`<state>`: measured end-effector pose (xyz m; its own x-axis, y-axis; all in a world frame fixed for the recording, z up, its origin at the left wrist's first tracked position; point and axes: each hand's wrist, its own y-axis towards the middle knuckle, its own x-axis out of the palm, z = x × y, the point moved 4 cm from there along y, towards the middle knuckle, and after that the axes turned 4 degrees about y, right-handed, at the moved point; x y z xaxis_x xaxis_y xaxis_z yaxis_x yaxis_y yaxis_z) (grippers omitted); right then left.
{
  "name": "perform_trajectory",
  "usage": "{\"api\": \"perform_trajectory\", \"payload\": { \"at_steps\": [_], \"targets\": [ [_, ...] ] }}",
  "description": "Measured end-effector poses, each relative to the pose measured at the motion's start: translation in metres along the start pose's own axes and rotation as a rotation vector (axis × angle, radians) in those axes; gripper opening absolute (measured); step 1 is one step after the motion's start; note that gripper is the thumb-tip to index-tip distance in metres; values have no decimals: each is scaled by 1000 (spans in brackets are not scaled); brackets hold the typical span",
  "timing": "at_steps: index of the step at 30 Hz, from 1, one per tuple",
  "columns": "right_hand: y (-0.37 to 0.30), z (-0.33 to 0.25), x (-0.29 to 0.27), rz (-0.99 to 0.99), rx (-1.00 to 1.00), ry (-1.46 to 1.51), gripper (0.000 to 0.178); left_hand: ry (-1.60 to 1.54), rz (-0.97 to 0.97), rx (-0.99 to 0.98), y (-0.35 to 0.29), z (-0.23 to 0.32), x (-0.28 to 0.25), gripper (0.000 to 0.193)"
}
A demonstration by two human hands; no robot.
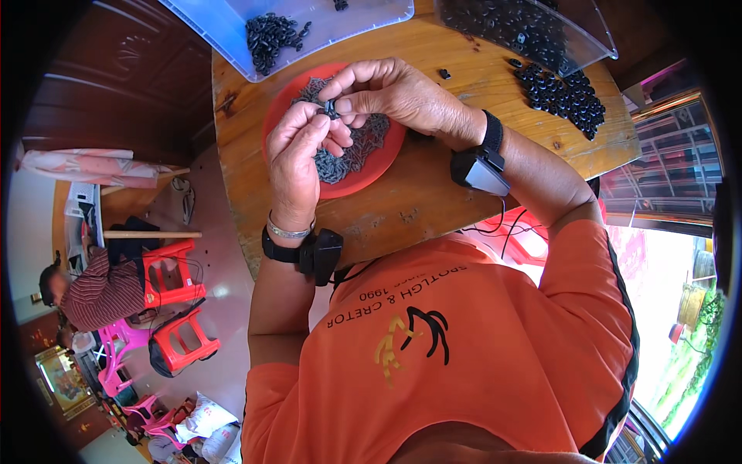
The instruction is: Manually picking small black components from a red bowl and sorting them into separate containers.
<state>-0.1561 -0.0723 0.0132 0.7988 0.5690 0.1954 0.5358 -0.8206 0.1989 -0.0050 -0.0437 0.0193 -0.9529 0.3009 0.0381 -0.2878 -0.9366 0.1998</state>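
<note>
Both my hands meet above a red plastic dish [338, 191] holding many small grey parts [334, 167], which look like screws. Between my fingertips is a small black plastic part [330, 109]. My left hand [297, 147] pinches it from the near left side with thumb and fingers closed. From the right, my right hand [394, 97] grips the same part between thumb and forefinger. Fingers cover much of it, so its exact kind cannot be made out. Each wrist wears a black strap with a device.
A clear bin [332, 48] with a heap of black parts [270, 42] stands at the far left of the wooden table [386, 213]. Another clear bin [533, 31] is at the far right, beside loose black parts [563, 99]. Red stools [182, 340] and a seated person [104, 290] are off to the left.
</note>
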Motion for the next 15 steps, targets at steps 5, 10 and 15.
{"api": "perform_trajectory", "payload": {
  "at_steps": [5,10,15],
  "targets": [
    [1,-5,-5,46,35,-7,23,14,47,-42,0,-3,-5,17],
    [3,-7,-18,47,57,-75,21,227,36,-54,1,-6,-8,15],
    [3,-8,-19,56,-9,-96,18,267,35,-55,0,-5,-4,14]
  ]
}}
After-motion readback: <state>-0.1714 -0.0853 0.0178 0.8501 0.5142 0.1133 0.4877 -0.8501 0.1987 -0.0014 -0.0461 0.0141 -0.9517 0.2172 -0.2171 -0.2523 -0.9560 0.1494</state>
